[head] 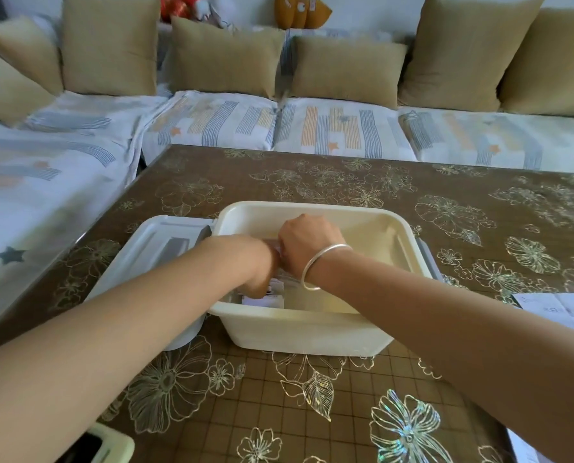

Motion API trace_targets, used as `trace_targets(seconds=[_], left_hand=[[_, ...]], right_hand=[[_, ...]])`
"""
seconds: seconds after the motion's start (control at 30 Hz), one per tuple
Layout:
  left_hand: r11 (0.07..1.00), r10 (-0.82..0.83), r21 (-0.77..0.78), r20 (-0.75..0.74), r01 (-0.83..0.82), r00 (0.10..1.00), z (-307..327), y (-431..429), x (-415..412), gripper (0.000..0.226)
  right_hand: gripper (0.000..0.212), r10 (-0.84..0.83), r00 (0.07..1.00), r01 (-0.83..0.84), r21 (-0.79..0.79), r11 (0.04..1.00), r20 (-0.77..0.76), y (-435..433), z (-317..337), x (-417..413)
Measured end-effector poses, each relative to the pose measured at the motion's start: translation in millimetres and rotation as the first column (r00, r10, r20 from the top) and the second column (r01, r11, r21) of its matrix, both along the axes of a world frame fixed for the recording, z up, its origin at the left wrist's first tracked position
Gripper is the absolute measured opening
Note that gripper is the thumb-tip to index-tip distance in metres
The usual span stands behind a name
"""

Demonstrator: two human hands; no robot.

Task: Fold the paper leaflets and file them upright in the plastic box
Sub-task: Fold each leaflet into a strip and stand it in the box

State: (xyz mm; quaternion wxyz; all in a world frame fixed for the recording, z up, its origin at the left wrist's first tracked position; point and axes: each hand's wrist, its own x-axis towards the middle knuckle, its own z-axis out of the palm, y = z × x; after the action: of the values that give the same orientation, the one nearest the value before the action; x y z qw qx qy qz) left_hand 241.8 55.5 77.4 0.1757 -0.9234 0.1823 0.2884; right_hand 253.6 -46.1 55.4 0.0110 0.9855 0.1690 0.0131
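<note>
A brown, gold-flowered tabletop (278,396) carries a cream plastic box (312,332) before a striped sofa (312,128). The left hand (262,269) and right hand (309,240) reach inside among white paper leaflets (275,294); their grip cannot be made out.

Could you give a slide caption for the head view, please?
Left hand and right hand reach into the plastic box among folded leaflets; its lid lies alongside.

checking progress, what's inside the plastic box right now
Folded white leaflets show at the near-left end of the plastic box, under the left hand and right hand reaching in. Its right part looks bare. The fingers are hidden, so grip and leaflet count cannot be seen.
</note>
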Motion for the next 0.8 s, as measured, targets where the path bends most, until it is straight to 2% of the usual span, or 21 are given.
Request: trace_targets(seconds=[0.03,0.13,0.17,0.23,0.27,0.43,0.63,0.8], left_hand=[[1.0,-0.003,-0.012,0.015,0.003,1.0,2,0,-2,0.053],[0.993,-0.113,-0.005,0.161,0.115,0.981,8,6,-1,0.011],[0.991,-0.133,-0.004,0.202,0.137,0.97,13,10,-2,0.018],[0.986,-0.146,-0.036,0.269,0.161,0.952,24,19,-4,0.014],[0.983,-0.137,-0.079,0.299,0.168,0.944,28,22,-4,0.011],[0.912,0.0,-0.369,0.431,0.177,0.902,40,41,-13,0.028],[0.772,0.181,-0.617,0.442,0.151,0.879,39,49,-29,0.028],[0.678,0.266,-0.72,0.427,0.147,0.864,34,48,-39,0.028]], right_hand=[[0.017,0.015,1.0,-0.015,0.012,1.0,-0.015,1,-1,0],[0.018,0.038,0.997,-0.035,0.054,0.998,-0.068,4,-2,1],[0.02,0.033,0.995,-0.027,0.071,0.997,-0.093,4,-2,3],[0.026,0.031,0.989,-0.015,0.109,0.994,-0.146,5,-4,6],[0.025,0.034,0.984,-0.01,0.137,0.991,-0.173,5,-5,8],[0.013,0.089,0.961,0.0,0.322,0.947,-0.263,2,-1,3],[0.02,0.113,0.939,0.017,0.373,0.928,-0.324,-3,3,-2],[0.012,0.051,0.971,0.035,0.354,0.935,-0.232,-12,17,-9]])
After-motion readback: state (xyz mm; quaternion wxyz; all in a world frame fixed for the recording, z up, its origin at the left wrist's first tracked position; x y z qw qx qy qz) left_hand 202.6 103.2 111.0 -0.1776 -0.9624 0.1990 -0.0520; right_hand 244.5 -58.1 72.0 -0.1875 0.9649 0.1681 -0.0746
